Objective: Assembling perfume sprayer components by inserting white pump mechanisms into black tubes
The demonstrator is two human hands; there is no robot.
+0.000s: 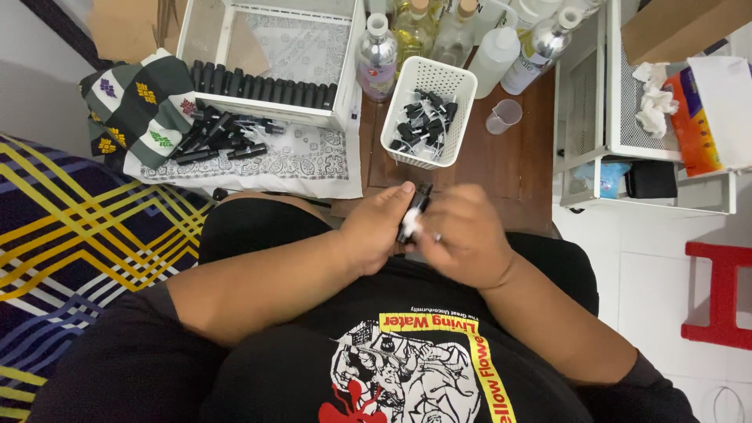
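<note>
Wooden table point(501, 160): basket point(407, 102) of sprayer caps point(425, 124)

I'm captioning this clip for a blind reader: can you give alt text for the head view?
Seen from above, a person's left hand and right hand hold a small black bottle together over their lap. Ahead sits a white basket of black spray caps.

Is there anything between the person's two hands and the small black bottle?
Nothing visible. The left hand and the right hand both already touch the small black bottle, held between them above the lap.
</note>
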